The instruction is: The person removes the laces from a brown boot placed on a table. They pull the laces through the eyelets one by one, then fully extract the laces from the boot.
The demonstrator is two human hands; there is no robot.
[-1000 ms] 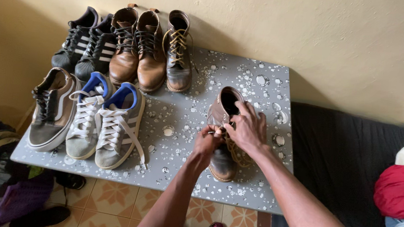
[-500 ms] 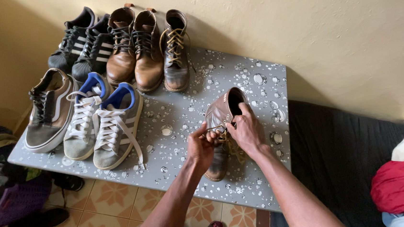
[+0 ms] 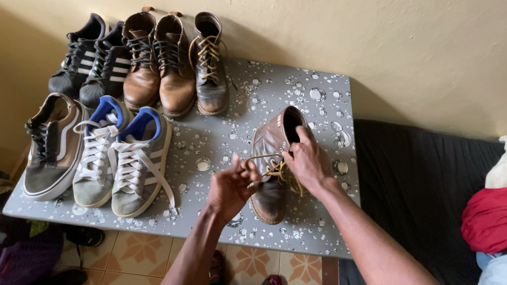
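A brown lace-up boot (image 3: 273, 162) is found standing upright on the grey droplet-patterned counter (image 3: 318, 238), toe toward the near edge, well apart from the other footwear; the right hand (image 3: 307, 160) is laid over the boot's tongue, fingers closed on the tan lace (image 3: 275, 169) at the eyelets; the left hand (image 3: 232, 186) is held just beside the boot's side, thumb and fingers pinched on the lace's free end (image 3: 252, 159), which is drawn taut across the gap. It is judged that lacing or tightening is in hand; even tension is best kept on both strands, the boot steadied by the right hand so it is not tipped, and slack taken up eyelet by eyelet. A matching boot (image 3: 209, 66) is noted by the wall, beside a brown pair (image 3: 157, 65); pale sneakers (image 3: 122, 162) are set further left.
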